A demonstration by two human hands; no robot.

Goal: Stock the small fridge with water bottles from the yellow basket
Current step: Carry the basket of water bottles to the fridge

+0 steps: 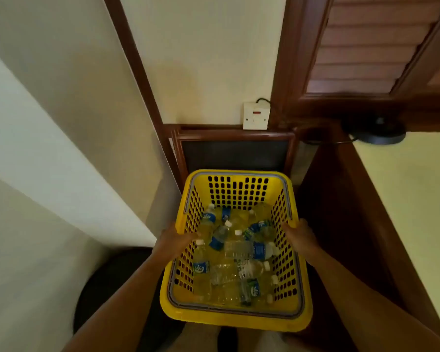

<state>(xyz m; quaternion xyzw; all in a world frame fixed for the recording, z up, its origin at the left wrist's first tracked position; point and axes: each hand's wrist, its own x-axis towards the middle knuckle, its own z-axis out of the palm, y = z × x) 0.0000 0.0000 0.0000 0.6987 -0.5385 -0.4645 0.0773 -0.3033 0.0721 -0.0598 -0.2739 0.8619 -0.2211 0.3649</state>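
yellow basket (235, 317), lower centre of frame, gripped at opposite side rims by left hand (176, 240) and right hand (301, 233), presumably to keep it level while carried; water bottles (249, 250) lie heaped loose inside. dark wood-framed panel (234, 154) just above centre; fridge not identifiable.

Wall switch (255, 116): sitting well beyond the fingers (288, 228).
Black round base (377, 134): resting on worktop (404, 199), beyond and right of fingers.

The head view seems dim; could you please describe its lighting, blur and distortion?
Head view: dim, warm light; wide-angle lens splays the brown wooden trim; edges are soft; the yellow perforated plastic basket and clear plastic water bottles stay legible.
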